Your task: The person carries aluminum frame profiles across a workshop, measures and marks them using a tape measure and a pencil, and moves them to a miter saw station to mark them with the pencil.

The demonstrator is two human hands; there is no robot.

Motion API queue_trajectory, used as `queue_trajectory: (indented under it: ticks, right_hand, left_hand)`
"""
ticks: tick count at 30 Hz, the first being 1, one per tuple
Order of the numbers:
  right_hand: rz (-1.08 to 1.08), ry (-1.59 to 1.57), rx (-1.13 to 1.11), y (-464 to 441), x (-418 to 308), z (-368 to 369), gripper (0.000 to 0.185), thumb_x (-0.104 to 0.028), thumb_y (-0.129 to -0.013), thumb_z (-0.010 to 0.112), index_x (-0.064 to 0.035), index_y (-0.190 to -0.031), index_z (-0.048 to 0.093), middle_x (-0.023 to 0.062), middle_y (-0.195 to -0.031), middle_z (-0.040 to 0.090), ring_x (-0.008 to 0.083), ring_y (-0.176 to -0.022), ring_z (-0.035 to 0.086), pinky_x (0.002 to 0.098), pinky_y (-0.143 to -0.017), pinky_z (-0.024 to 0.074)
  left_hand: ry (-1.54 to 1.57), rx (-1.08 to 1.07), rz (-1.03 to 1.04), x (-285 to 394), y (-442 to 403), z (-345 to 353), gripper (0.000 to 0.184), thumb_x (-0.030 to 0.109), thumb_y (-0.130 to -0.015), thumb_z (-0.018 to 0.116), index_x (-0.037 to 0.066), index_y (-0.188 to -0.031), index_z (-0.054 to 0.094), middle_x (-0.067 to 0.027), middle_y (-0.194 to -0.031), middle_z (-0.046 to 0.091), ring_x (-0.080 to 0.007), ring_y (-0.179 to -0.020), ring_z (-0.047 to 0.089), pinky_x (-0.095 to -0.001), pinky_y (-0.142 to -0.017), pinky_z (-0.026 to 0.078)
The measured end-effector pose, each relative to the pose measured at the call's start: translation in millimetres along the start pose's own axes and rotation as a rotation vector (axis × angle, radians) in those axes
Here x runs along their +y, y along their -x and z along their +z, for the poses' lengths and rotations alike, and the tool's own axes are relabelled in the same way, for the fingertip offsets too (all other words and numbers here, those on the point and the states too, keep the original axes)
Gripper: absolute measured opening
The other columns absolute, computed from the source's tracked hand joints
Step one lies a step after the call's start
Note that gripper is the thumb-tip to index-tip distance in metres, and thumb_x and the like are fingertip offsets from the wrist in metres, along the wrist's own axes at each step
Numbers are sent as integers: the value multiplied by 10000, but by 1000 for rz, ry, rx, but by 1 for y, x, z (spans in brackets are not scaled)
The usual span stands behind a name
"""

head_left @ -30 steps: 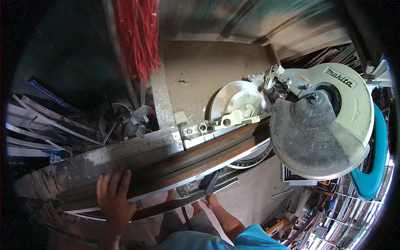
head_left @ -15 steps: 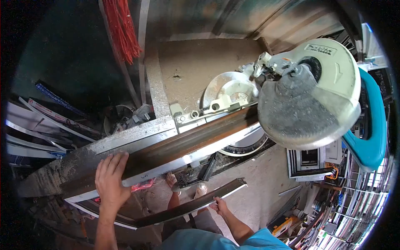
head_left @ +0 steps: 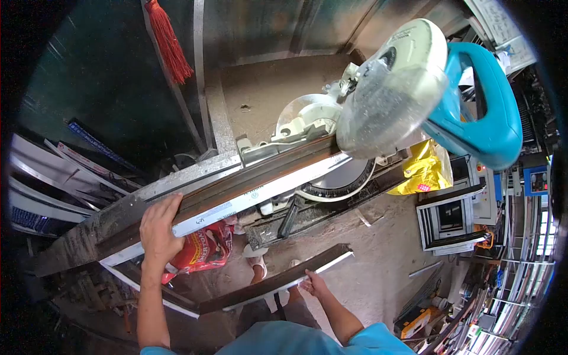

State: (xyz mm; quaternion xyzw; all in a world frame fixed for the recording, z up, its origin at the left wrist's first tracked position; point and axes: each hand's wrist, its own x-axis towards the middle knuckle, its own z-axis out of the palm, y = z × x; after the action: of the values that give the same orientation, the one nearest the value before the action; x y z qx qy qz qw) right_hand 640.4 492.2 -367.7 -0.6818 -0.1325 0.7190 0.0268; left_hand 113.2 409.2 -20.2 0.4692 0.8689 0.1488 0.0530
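Note:
A long brown-and-white frame profile [head_left: 254, 188], printed on its white side, lies along the fence of a miter saw [head_left: 319, 127], its right end beneath the blade guard [head_left: 378, 112]. My left hand [head_left: 161, 231] is closed over the profile near its left end, thumb on the front side. A short piece joins that end to a second brown-and-white bar [head_left: 254, 294], which runs back to the right, nearer my body. My right hand [head_left: 313, 284] is closed around the upper edge of this bar. The saw head with its teal handle [head_left: 509, 130] is raised, apart from my hands.
Below the long profile sits a red bag [head_left: 207, 248]. A shiny yellow bag [head_left: 426, 171] is right of the saw. Framed pieces [head_left: 449, 219] lean at the right, and long stock [head_left: 520, 278] fills the far right. A red tassel [head_left: 168, 44] hangs at upper left.
The view has shifted, so the saw head appears further left and higher, and the red and yellow bags show more. Both hands keep their hold on the frame bars.

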Motion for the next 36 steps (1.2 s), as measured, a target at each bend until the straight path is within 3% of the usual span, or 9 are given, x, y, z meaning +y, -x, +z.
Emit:
queue_trajectory:
  ticks: [5,7,11,13,20,25,29,34,36]
  right_hand:
    - [52,47,-11,-59,-11,20,375,-385,-937,727,-76,-1087,579,60,-880,592,237,-770,679,383,-647,636]
    - [25,18,-76,-78,-19,31,255,-267,-998,628,-33,-1088,578,109,-916,637,284,-755,699,409,-602,634]
    - [-146,-17,-275,-68,-28,49,198,-191,-975,608,-15,-1065,599,123,-899,652,252,-736,684,397,-575,610]
    - [-169,91,-206,-16,-44,68,213,-207,-969,611,-13,-1057,604,123,-903,653,240,-721,673,379,-568,598]
    - [-161,335,-226,13,-33,9,340,-225,-973,598,-18,-1242,583,142,-1007,680,247,-828,690,400,-710,606]
    - [-152,475,-89,36,-20,-47,315,-220,-966,599,-25,-1213,603,127,-1000,688,231,-799,688,364,-663,590]
    - [-186,634,-10,36,-13,-89,283,-222,-958,606,-31,-1166,628,102,-933,689,202,-738,679,337,-612,571]
    - [-281,591,-7,49,-22,-114,254,-194,-938,597,-25,-1125,635,93,-909,687,188,-720,675,326,-581,557]
    - [-288,554,-36,49,-19,-125,242,-165,-934,577,-36,-1131,634,78,-901,681,179,-709,668,317,-586,550]
  left_hand:
    - [-61,51,9,6,9,5,776,20,-630,688,124,-1393,589,-112,-1318,634,-343,-1230,566,-445,-1089,412]
    - [-83,67,6,8,12,7,781,11,-635,681,134,-1400,587,-103,-1322,631,-338,-1225,566,-446,-1083,413]
    - [-142,146,44,6,20,17,816,-13,-619,647,156,-1415,582,-87,-1311,630,-335,-1206,568,-445,-1069,415]
    - [-165,175,52,9,22,19,830,-20,-612,637,162,-1420,579,-83,-1304,630,-330,-1202,568,-445,-1064,415]
    - [-223,239,59,11,31,27,857,-14,-596,690,170,-1424,564,-75,-1288,619,-315,-1174,564,-449,-1034,420]
    - [-210,196,28,12,32,24,895,-14,-596,743,183,-1442,527,-68,-1315,595,-310,-1194,551,-445,-1044,411]
    - [-220,151,-20,19,32,21,957,18,-580,816,195,-1464,493,-75,-1322,586,-313,-1229,528,-482,-1049,393]
    - [-297,53,-130,26,37,23,1091,135,-598,893,278,-1541,363,-81,-1542,399,-347,-1430,357,-761,-1140,213]
    - [-310,72,-99,30,43,24,1072,142,-603,887,251,-1538,373,-88,-1449,488,-333,-1373,426,-717,-1133,275]
